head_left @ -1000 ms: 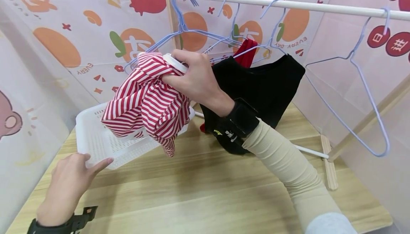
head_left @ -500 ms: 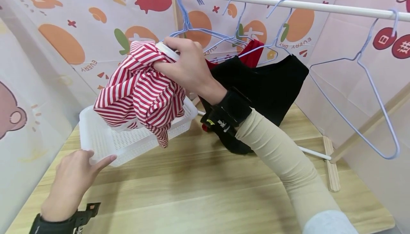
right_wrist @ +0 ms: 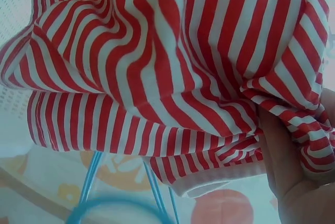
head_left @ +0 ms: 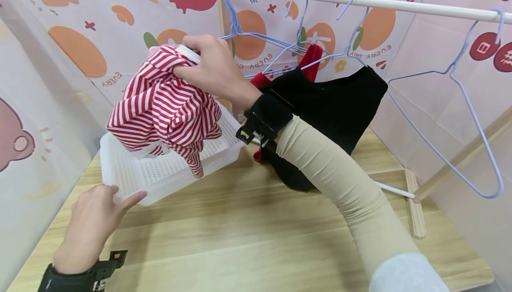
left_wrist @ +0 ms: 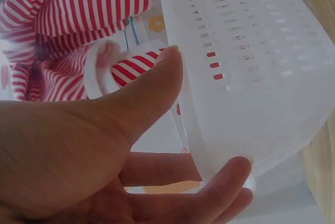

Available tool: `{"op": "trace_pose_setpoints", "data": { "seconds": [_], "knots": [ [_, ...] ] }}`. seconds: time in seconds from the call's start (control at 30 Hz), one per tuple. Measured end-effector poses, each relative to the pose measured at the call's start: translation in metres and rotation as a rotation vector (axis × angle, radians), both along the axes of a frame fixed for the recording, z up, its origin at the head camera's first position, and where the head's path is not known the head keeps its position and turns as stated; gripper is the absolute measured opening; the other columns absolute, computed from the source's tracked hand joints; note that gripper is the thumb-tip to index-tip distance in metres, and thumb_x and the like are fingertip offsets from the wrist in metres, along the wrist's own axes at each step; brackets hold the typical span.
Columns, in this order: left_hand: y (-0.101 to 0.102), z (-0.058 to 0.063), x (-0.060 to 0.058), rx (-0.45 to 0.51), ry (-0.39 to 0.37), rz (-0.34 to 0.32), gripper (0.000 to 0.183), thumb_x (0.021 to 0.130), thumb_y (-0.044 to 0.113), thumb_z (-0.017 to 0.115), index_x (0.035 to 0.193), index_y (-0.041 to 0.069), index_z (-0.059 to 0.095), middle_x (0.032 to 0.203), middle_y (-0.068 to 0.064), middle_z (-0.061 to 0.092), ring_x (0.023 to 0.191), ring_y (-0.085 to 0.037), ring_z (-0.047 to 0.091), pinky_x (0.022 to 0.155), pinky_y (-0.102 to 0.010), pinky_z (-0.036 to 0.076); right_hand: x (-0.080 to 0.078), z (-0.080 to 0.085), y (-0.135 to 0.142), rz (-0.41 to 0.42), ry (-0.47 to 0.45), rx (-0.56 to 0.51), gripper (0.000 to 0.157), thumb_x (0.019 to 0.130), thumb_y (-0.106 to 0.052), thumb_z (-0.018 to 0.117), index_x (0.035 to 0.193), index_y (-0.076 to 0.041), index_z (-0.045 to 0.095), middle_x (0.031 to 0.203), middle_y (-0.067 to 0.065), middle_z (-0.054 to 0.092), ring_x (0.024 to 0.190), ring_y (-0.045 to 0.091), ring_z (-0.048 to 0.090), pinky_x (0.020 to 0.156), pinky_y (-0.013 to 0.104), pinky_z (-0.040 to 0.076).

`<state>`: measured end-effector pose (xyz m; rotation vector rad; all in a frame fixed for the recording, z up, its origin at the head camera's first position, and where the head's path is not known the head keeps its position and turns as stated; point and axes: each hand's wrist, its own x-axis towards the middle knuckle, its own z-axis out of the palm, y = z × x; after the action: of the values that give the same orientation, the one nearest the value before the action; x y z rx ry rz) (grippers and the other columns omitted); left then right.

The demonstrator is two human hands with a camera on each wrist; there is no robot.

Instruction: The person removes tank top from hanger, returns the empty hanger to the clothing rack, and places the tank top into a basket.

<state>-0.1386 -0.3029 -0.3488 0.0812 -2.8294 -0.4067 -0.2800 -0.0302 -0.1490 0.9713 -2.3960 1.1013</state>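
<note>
My right hand grips a bunched red-and-white striped shirt near its white neckband. Folds of the shirt hang over a white perforated plastic basket, hiding part of its inside. At the basket's near left corner, my left hand holds the rim. The left wrist view shows the thumb on the rim and fingertips at the corner of the basket wall. In the right wrist view, fingers press into the gathered striped cloth.
A white rail on a wooden stand crosses the back. Several blue hangers hang on it, with a black garment and a red one behind. A bare hanger hangs at right. The wooden table spreads below.
My right hand has moved left and up with the striped shirt, baring more of the basket's right side. My left hand keeps its hold on the basket corner.
</note>
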Motion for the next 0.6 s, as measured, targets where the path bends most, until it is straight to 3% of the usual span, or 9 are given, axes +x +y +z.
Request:
{"op": "trace_pose_setpoints", "data": {
  "seconds": [0.17, 0.37, 0.6],
  "knots": [
    [-0.002, 0.001, -0.002, 0.004, 0.0, -0.001, 0.063, 0.089, 0.042, 0.078, 0.097, -0.02, 0.067, 0.063, -0.015, 0.052, 0.06, -0.028, 0.045, 0.051, -0.034, 0.029, -0.007, 0.001, -0.012, -0.041, -0.017, 0.082, 0.015, 0.094, -0.025, 0.072, 0.103, -0.013, 0.07, 0.101, 0.0, 0.069, 0.092, 0.007, 0.057, 0.076, 0.017, 0.047],
    [-0.001, 0.001, -0.002, 0.007, -0.02, 0.004, 0.064, 0.089, 0.042, 0.079, 0.1, -0.021, 0.067, 0.064, -0.017, 0.053, 0.06, -0.029, 0.046, 0.05, -0.034, 0.03, -0.016, -0.003, -0.027, 0.004, -0.098, 0.098, 0.024, 0.095, -0.023, 0.072, 0.117, -0.014, 0.075, 0.11, -0.001, 0.072, 0.096, 0.006, 0.058, 0.078, 0.016, 0.05],
    [-0.002, 0.001, -0.002, 0.012, -0.016, -0.004, 0.064, 0.09, 0.043, 0.078, 0.095, -0.02, 0.067, 0.063, -0.018, 0.054, 0.058, -0.029, 0.049, 0.049, -0.035, 0.032, -0.025, 0.001, -0.041, 0.015, -0.09, 0.051, 0.008, 0.095, -0.02, 0.07, 0.096, -0.013, 0.067, 0.092, -0.004, 0.06, 0.084, 0.006, 0.053, 0.072, 0.017, 0.046]
  ]
}}
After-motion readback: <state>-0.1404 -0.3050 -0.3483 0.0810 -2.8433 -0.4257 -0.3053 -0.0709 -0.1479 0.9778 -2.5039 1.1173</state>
